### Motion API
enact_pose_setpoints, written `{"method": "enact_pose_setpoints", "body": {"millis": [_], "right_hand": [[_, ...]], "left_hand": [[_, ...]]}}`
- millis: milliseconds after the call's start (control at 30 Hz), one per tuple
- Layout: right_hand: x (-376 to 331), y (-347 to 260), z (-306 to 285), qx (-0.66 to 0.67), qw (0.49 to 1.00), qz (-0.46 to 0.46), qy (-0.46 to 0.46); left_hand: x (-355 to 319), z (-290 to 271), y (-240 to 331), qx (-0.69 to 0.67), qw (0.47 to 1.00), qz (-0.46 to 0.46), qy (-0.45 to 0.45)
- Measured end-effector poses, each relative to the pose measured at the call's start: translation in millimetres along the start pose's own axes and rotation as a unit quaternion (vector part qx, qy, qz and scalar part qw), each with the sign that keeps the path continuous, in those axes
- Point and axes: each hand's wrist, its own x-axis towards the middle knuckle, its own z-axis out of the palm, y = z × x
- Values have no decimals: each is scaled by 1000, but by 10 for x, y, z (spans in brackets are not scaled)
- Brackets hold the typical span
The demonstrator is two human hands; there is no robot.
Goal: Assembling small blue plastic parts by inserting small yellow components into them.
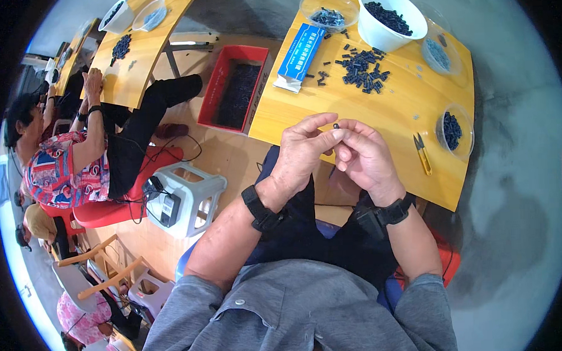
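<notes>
At the near edge of the yellow table, my left hand (300, 151) and my right hand (368, 155) meet fingertip to fingertip. Pinched between them is a small black cylindrical piece (335, 126), mostly covered by the fingers. Beyond my hands lies a loose pile of short black cylindrical pieces (365, 70), and a blue and white box (300, 54) sits left of it. To the right of my right hand, yellow-handled thread snips (422, 155) rest on the wood.
A white bucket (375, 39) of black pieces stands at the back, beside clear bowls (320, 7) of small parts. Another clear bowl (454, 132) is at the right edge. A red bin (207, 113) sits on the floor, left. A co-worker (64, 161) sits at another table.
</notes>
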Motion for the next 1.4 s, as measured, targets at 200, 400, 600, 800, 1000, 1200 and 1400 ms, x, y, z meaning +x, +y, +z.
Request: {"method": "enact_pose_setpoints", "body": {"millis": [200, 400, 600, 800, 1000, 1200, 1400], "right_hand": [[151, -8, 47, -34, 999, 31, 5], [473, -108, -106, -258, 963, -15, 71], [1015, -125, -235, -702, 653, -248, 141], [1171, -94, -208, -780, 566, -223, 145], [1128, -18, -211, -810, 515, -238, 148], [818, -142, -304, -835, 487, -216, 138], [694, -213, -395, -852, 464, -201, 135]], "left_hand": [[40, -60, 11, -35, 998, 31, 29], [106, -175, 62, 24, 997, 44, 52], [166, -360, 29, 31, 998, -1, 59], [167, -335, -31, 13, 998, -38, 41], [112, -396, -174, 15, 995, -92, 21], [131, -348, -214, 37, 996, -75, 19], [231, -247, -345, 61, 995, -71, 21]]}}
